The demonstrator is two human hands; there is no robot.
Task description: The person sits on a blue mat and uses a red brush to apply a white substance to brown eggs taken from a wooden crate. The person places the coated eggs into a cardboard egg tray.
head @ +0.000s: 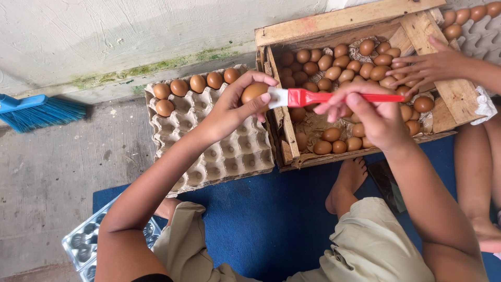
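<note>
The left hand (229, 107) grasps one brown egg (254, 92) between fingertips and thumb, raised above the near edge of the cardboard egg tray (219, 156). The right hand (373, 117) is clenched around the red handle of a small brush (318, 97), whose white bristles touch the egg's right side. The tray lies on the concrete floor (47, 177) and holds six brown eggs, five along its far row and one below them at the left; its other cups are bare. Just right of it, a wooden crate (334, 21) lined with shredded paper holds several dozen brown eggs, too many to count exactly. Another person's hand (425, 68) reaches into the crate from the right. One blue broom (39, 112) lies at left.
</note>
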